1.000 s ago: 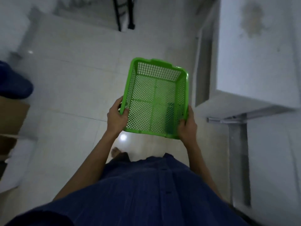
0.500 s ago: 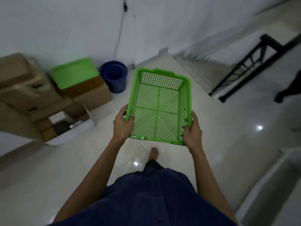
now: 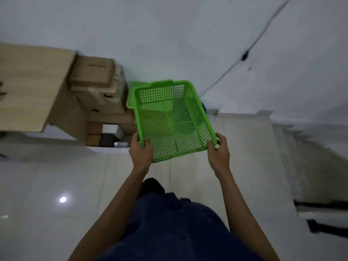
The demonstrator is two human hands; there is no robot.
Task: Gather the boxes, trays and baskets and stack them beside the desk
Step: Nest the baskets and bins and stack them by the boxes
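Basket point(image 3: 170, 117): green plastic, rectangular, lattice-perforated walls and base, smooth rolled rim. It is being held in the air over the glossy tiled floor point(image 3: 56, 176), near the stack.
Left hand point(image 3: 141, 153): is gripping the near-left rim corner, thumb hooking inside.
Right hand point(image 3: 219, 154): is gripping the near-right corner, fingers curling outside.
Tray point(image 3: 131, 97): smooth green plastic, is lying atop matte cardboard boxes point(image 3: 94, 76), which are standing beside the pale wood-grain desk point(image 3: 32, 80).

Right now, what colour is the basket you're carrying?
Bright green, with perforated mesh walls; the basket shows best in the head view.
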